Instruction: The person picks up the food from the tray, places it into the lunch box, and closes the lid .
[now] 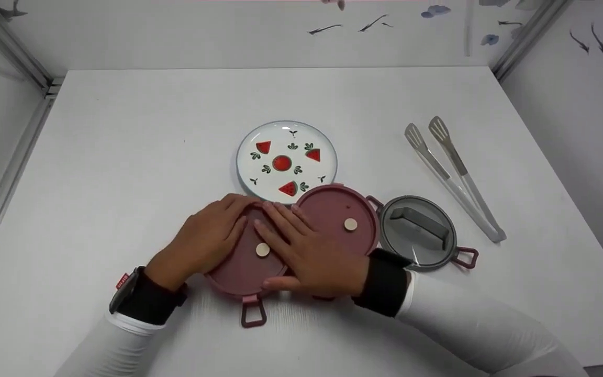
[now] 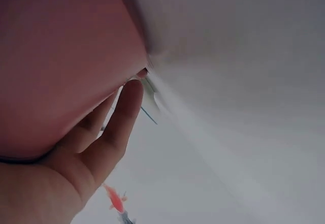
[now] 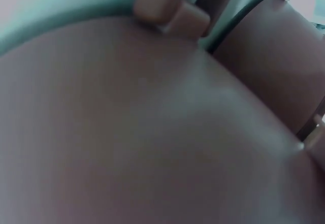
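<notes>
Both my hands press on a maroon round container [image 1: 241, 264] at the near middle of a white table [image 1: 123, 146].

My left hand [image 1: 204, 241] lies over its left rim, fingers straight; my right hand [image 1: 304, 251] lies flat across its right side, beside a pale round knob [image 1: 263, 250]. A second maroon container [image 1: 341, 217] sits just to the right, touching it, with its own knob [image 1: 350, 224]. Behind them I see a watermelon-patterned plate [image 1: 287, 161]; to the right a grey lid [image 1: 419, 232], then tongs [image 1: 453, 175] lying apart from it.
</notes>
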Available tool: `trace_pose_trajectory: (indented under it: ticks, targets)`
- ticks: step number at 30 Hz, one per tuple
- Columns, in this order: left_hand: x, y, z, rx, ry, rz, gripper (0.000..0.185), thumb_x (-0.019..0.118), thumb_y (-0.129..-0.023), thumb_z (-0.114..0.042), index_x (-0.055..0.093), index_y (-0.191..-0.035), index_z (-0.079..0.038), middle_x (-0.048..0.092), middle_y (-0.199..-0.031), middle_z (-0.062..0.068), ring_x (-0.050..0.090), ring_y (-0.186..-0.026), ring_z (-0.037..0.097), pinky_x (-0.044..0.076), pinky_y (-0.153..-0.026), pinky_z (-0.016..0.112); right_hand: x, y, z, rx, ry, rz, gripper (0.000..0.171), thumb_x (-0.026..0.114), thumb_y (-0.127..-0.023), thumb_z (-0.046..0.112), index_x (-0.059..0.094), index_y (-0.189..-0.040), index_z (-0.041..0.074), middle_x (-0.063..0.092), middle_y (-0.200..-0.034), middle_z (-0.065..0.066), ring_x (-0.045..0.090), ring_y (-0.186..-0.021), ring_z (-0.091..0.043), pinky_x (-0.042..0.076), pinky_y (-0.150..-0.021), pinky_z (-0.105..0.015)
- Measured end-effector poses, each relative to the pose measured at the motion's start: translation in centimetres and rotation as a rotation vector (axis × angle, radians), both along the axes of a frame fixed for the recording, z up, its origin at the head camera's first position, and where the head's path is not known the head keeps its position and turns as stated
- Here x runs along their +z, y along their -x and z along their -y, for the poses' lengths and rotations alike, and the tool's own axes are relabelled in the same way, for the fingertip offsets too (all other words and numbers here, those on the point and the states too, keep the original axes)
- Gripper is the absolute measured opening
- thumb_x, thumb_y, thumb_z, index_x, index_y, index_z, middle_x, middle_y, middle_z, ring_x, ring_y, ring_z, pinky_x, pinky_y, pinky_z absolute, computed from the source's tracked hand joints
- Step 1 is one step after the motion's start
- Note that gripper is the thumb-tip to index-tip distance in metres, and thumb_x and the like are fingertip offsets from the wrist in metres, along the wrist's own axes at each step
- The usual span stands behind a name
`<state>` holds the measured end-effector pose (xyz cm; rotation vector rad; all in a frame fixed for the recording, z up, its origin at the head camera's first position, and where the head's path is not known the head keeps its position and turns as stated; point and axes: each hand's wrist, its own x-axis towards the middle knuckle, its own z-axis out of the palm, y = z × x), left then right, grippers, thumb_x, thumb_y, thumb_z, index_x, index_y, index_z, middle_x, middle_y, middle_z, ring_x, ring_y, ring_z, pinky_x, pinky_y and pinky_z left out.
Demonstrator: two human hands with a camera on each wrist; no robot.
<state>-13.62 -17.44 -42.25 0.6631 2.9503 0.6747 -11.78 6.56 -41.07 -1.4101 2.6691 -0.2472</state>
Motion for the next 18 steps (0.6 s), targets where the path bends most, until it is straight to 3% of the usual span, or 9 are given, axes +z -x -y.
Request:
trace_pose_trajectory:
  ticks: [5, 11, 18]
  targets:
    - [0.0, -0.1, -0.8, 0.067, -0.021, 0.008, 0.034, 0.039, -0.107, -0.024, 0.052, -0.139, -0.027, 0.062, -0.124, 0.003, 0.066, -0.101, 0.024, 0.055, -0.078, 0.046, 0.1, 0.0, -1.6, 0.034, 0.004, 0.002, 0.091, 0.053, -0.097, 0.06, 0.012, -0.161, 0.01, 0.002, -0.169, -0.014, 0.001, -0.156, -0.031, 0.012, -0.126, -0.044]
    - [0.2, -0.5, -0.9, 0.196, -0.029, 0.03, 0.038, 0.04, -0.105, -0.014, 0.051, -0.141, -0.021, 0.063, -0.122, 0.011, 0.068, -0.095, 0.031, 0.056, -0.077, 0.048, 0.1, -0.3, -3.2, 0.075, -0.02, -0.019, 0.084, 0.062, -0.099, 0.022, 0.007, -0.161, 0.008, 0.002, -0.169, -0.014, 0.001, -0.157, -0.028, 0.015, -0.125, -0.042]
    - [0.6, -0.6, -0.1, 0.3, -0.025, 0.058, 0.037, 0.038, -0.102, -0.011, 0.051, -0.137, -0.01, 0.066, -0.115, 0.018, 0.068, -0.1, 0.035, 0.055, -0.078, 0.052, 0.1, -0.9, -4.9, 0.119, -0.053, -0.001, 0.106, 0.068, -0.078, -0.005, 0.004, -0.161, 0.011, 0.0, -0.17, -0.008, 0.001, -0.157, -0.024, 0.018, -0.124, -0.04]
